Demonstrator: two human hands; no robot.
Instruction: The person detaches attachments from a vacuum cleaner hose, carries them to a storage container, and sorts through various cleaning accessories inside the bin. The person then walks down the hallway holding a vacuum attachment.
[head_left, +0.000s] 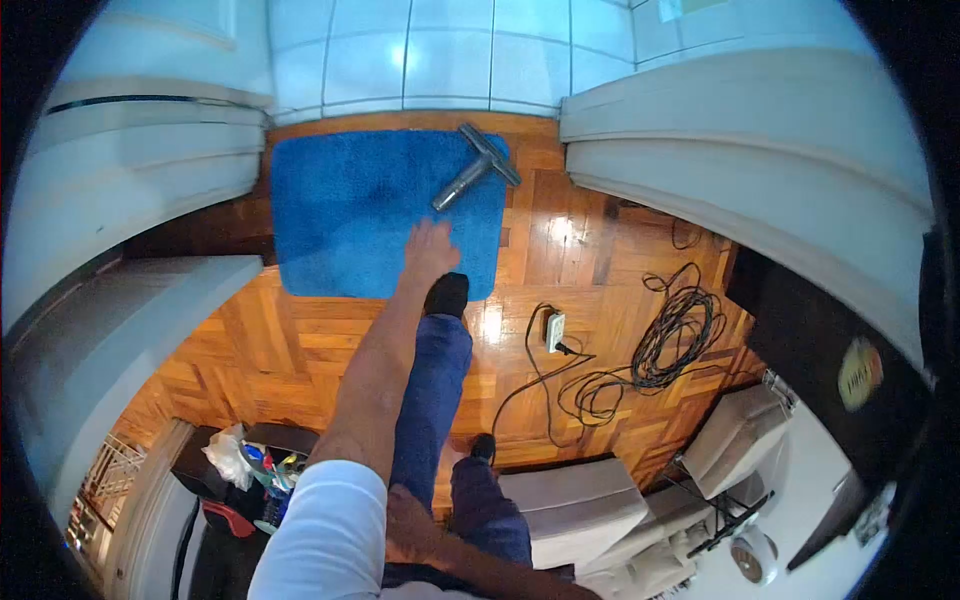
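Note:
My left hand (432,250) is stretched out over the lower right part of a blue mat (350,215), its fingers extended and holding nothing. Just beyond the fingertips lies a grey T-shaped vacuum floor nozzle (478,172), its tube end towards me and its wide head across the mat's upper right corner. A small gap shows between hand and tube. My right hand (405,520) is low in the view against my trouser leg (430,400); the left arm partly covers it and its fingers do not show clearly. One dark-covered foot (447,295) stands at the mat's near edge.
On the parquet floor at right lie a coiled black cable (680,335) and a white socket block (555,332). A cushioned seat (575,505) stands behind me. Door frames flank the mat, with white tiles (450,60) beyond. Assorted items (250,465) sit at lower left.

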